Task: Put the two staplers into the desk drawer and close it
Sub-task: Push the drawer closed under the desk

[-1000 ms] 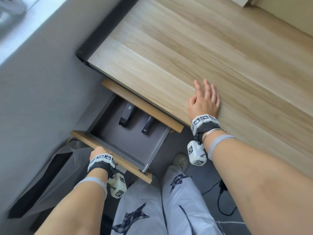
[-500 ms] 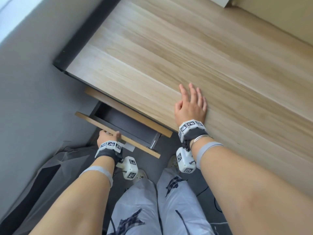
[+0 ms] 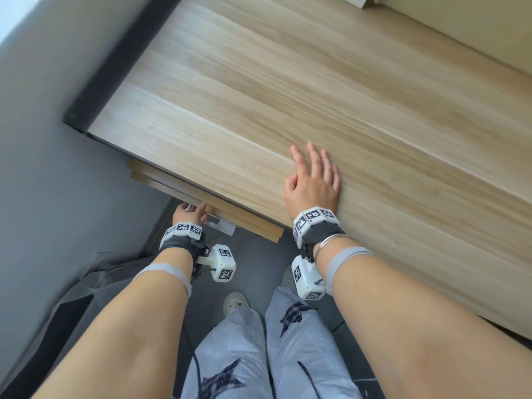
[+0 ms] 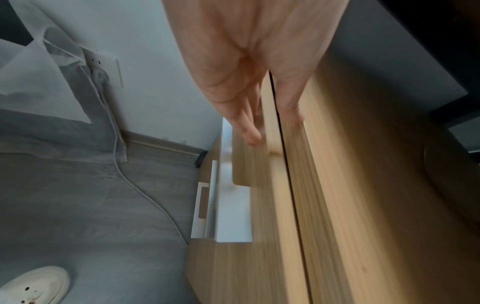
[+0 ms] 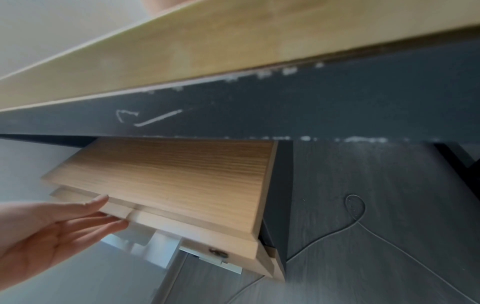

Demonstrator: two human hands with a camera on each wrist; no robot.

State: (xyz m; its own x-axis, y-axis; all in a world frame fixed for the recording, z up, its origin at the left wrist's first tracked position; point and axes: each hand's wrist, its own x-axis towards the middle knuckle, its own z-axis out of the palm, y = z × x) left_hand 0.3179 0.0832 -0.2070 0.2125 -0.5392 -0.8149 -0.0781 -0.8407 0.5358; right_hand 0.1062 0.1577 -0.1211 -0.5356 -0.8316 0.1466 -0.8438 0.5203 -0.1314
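Note:
The wooden drawer front sits almost flush under the desk top, with only a thin dark gap left. Both staplers are hidden inside it. My left hand presses on the drawer front's lower left edge with straight fingers under the edge and the thumb on its face. My right hand lies flat and open on the desk top near its front edge, holding nothing.
A grey wall runs close on the left, with a socket and a white cable trailing over the grey floor. A white bracket hangs under the drawer. My legs and white shoes are below the desk edge. Grey fabric lies at lower left.
The drawer has slid from wide open, with two black staplers showing, to nearly closed under my left hand's push. The right hand stayed flat on the desk.

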